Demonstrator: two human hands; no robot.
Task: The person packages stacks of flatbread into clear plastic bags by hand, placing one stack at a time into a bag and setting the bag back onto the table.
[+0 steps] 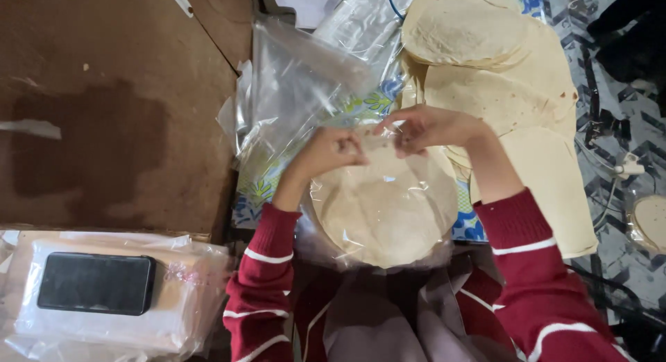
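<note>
My left hand (327, 151) and my right hand (424, 128) pinch the top edge of a clear plastic bag (326, 245) that holds a stack of round pale flatbreads (385, 213). The bagged stack rests over my lap, between my dark red striped sleeves. Both hands grip the bag's mouth close together, fingers closed on the plastic.
More loose flatbreads (499, 77) lie in overlapping piles on a floral cloth (258, 188) at the upper right. Empty clear plastic bags (298, 84) lie behind my hands. A black phone (96, 283) rests on a wrapped packet (173, 313) at lower left. A brown surface (111, 112) lies to the left.
</note>
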